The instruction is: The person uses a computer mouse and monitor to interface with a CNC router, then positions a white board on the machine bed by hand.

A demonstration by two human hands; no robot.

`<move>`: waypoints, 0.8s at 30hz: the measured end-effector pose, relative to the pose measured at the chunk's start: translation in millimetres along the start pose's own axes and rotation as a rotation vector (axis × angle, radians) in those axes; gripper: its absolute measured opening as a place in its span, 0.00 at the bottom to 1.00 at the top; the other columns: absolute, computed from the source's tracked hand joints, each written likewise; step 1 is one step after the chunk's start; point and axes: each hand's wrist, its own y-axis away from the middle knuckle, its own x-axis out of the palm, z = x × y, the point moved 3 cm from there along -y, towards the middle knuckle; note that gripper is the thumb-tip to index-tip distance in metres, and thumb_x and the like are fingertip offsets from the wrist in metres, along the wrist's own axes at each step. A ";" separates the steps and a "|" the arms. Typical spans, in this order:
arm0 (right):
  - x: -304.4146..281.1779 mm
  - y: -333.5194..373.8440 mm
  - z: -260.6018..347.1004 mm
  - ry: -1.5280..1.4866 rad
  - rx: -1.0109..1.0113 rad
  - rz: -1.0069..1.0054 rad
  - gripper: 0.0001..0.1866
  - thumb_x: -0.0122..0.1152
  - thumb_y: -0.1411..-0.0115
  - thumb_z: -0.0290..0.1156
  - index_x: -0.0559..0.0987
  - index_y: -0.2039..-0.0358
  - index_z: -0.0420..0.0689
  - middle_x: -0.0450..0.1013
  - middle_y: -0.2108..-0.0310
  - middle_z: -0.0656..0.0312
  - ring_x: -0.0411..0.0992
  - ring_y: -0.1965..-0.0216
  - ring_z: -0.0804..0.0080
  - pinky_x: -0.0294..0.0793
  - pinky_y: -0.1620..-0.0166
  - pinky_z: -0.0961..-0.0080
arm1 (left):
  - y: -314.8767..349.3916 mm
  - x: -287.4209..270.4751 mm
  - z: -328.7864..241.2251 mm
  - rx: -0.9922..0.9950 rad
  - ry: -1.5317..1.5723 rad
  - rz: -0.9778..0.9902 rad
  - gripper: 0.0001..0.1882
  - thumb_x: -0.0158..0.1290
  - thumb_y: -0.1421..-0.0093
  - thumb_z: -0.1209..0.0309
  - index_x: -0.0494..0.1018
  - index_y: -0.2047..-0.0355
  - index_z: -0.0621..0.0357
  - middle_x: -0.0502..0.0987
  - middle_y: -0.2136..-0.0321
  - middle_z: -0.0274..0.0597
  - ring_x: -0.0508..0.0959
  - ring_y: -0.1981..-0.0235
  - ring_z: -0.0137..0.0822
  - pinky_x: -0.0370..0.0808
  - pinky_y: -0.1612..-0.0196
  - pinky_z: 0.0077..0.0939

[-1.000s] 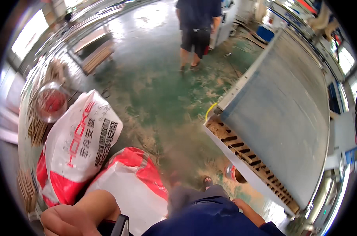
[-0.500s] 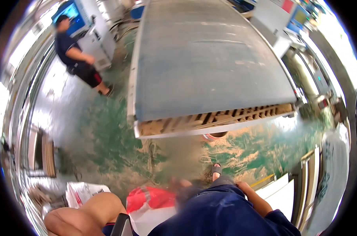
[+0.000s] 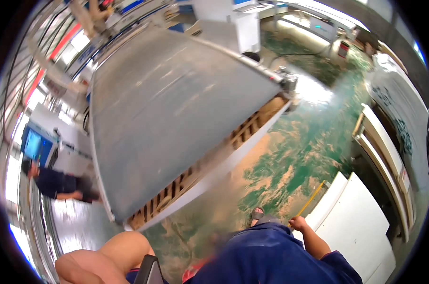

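Note:
My right hand point(image 3: 297, 222) is low and to the right of my navy shirt point(image 3: 266, 258), its fingers curled closed. A thin yellow bar point(image 3: 314, 199) slants from beside that hand toward the white boards point(image 3: 356, 222). I cannot tell whether the hand grips the bar or only lies in front of it. My bare left arm point(image 3: 101, 260) is bent close at the lower left, and its hand is out of sight. A dark grey strap-like piece point(image 3: 149, 270) lies beside it. My sandalled foot point(image 3: 257, 214) shows below on the floor.
A wide grey conveyor table point(image 3: 176, 109) stands ahead, with wood pieces point(image 3: 176, 189) under its near edge. Sawdust covers parts of the green floor point(image 3: 299, 146). On the far left, a person point(image 3: 58, 182) is beside a blue screen point(image 3: 33, 143). Panels point(image 3: 384, 161) and a wrapped stack point(image 3: 394, 104) line the right.
The view has turned to the right and tilted: the conveyor table now slants and lies further left. More white boards show, and the bags at the lower left are largely out of sight.

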 end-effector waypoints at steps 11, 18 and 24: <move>-99.1 10.9 -16.7 -0.439 0.187 -0.468 0.13 0.66 0.46 0.37 0.79 0.75 0.38 0.79 0.76 0.54 0.78 0.73 0.64 0.76 0.67 0.68 | -192.5 109.7 66.9 0.189 0.208 0.228 0.11 0.57 0.45 0.83 0.74 0.64 0.56 0.72 0.70 0.32 0.73 0.72 0.20 0.68 0.73 0.10; -15.5 31.3 -99.6 -0.397 0.484 -0.192 0.16 0.62 0.48 0.45 0.85 0.75 0.45 0.80 0.72 0.51 0.78 0.65 0.53 0.78 0.58 0.61 | -291.9 161.4 108.5 -0.249 0.206 0.401 0.10 0.57 0.45 0.83 0.74 0.64 0.56 0.72 0.70 0.30 0.73 0.72 0.16 0.67 0.74 0.06; 17.9 54.0 -121.8 -0.638 0.788 -0.229 0.15 0.56 0.41 0.43 0.86 0.72 0.47 0.81 0.75 0.63 0.81 0.71 0.70 0.79 0.64 0.70 | -358.5 244.8 180.8 0.274 0.369 0.145 0.13 0.59 0.46 0.84 0.74 0.63 0.53 0.76 0.67 0.30 0.74 0.69 0.16 0.69 0.71 0.06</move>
